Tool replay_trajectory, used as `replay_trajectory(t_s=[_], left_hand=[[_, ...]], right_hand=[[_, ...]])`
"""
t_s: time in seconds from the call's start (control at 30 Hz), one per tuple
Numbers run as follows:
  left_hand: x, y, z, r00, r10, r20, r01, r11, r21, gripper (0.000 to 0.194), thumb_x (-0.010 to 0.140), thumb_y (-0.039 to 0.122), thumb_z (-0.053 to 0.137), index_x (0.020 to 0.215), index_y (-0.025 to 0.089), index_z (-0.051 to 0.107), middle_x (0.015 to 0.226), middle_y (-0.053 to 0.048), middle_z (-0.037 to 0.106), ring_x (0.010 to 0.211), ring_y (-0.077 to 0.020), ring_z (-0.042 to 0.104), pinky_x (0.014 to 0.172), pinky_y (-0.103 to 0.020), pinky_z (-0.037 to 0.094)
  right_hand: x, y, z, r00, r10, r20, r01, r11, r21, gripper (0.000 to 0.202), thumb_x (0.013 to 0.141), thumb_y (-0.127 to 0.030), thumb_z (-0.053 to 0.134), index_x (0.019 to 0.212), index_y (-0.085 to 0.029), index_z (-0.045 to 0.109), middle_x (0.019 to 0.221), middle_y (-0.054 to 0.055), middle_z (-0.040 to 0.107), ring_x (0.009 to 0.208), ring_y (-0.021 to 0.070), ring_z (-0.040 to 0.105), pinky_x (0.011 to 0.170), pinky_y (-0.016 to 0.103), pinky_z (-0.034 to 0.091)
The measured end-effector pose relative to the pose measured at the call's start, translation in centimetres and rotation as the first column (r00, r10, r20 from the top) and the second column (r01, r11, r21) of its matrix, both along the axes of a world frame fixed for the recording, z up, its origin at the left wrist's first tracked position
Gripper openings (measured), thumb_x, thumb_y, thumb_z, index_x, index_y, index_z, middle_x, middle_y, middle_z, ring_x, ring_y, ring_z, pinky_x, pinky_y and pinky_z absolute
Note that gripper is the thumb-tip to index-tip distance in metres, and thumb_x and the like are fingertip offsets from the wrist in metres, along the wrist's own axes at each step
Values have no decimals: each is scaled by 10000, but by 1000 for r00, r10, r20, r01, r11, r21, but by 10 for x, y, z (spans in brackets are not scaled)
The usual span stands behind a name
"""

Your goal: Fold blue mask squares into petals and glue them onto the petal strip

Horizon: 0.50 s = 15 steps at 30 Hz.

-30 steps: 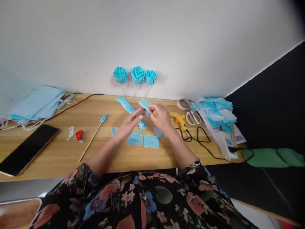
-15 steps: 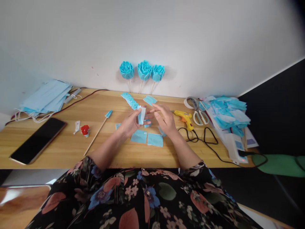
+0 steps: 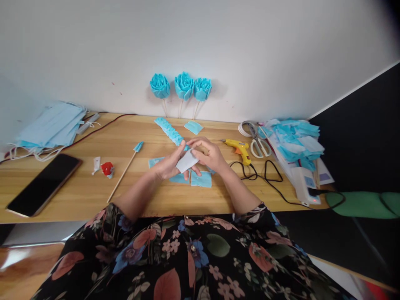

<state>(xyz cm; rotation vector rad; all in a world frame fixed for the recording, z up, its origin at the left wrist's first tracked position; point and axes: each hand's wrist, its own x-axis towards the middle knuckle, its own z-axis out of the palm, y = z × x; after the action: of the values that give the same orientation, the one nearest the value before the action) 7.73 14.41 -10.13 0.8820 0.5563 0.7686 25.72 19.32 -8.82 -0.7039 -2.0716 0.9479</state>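
Observation:
A small white-faced rectangle of mask fabric (image 3: 186, 162) lies across the stretched fingers of my left hand (image 3: 171, 164), whose thumb is raised clear of it. My right hand (image 3: 210, 155) pinches the rectangle's upper right corner between thumb and fingers. Beneath the hands, a light-blue fabric rectangle (image 3: 201, 179) and several similar ones lie on the table, partly covered. Just beyond my fingers runs a pleated blue strip (image 3: 168, 130). Another blue rectangle (image 3: 193, 127) sits farther back. To the left is a wooden stick (image 3: 122, 176) with a blue folded tip (image 3: 138, 146).
Three blue fabric flowers (image 3: 184, 86) on sticks lean against the wall. At right are a yellow glue gun (image 3: 238, 148), scissors (image 3: 260, 147), a blue fabric pile (image 3: 295, 139) and a power strip (image 3: 306, 187). At left lie masks (image 3: 51, 125), a phone (image 3: 43, 183) and a red item (image 3: 107, 168).
My right hand has come in and taken hold of the fabric rectangle, which has turned from upright to slanted. My left thumb has let go of it. The view has shifted slightly.

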Motion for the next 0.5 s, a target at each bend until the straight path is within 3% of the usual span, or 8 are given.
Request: replay_trajectory(t_s=[0.1, 0.27, 0.4, 0.5], left_hand=[[-3, 3, 0, 999, 49, 6, -49, 999, 2, 853, 828, 874, 384, 1184, 155, 674, 1023, -186, 771, 820, -268, 760, 483, -245, 538], [-8, 7, 1, 952, 293, -88, -286, 955, 83, 844, 788, 860, 491, 1144, 124, 698, 1042, -190, 768, 858, -279, 750, 611, -302, 586], [-6, 5, 1, 862, 460, -213, -421, 884, 205, 547, 718, 526, 819, 1076, 123, 723, 918, -119, 776, 784, -238, 738, 633, -304, 566], [-5, 3, 3, 824, 520, -225, -471, 850, 236, 378, 706, 404, 837, 947, 131, 733, 800, -76, 767, 681, -192, 711, 614, -294, 546]], right_hand=[[1, 3, -6, 983, -151, -106, 139, 984, -114, 131, 904, -372, 623, 882, -244, 644, 963, 15, 734, 933, 191, 686, 909, 371, 527], [3, 11, -15, 935, -316, -162, 278, 935, -220, 177, 856, -411, 648, 868, -234, 632, 846, -3, 667, 840, 171, 640, 789, 314, 521], [1, 10, -15, 939, -303, -161, 256, 932, -257, 223, 839, -458, 658, 864, -239, 627, 831, 0, 659, 811, 175, 629, 731, 308, 523], [2, 9, -12, 952, -265, -156, 223, 944, -244, 311, 883, -542, 610, 998, -258, 657, 870, 14, 678, 848, 201, 643, 758, 339, 538]])
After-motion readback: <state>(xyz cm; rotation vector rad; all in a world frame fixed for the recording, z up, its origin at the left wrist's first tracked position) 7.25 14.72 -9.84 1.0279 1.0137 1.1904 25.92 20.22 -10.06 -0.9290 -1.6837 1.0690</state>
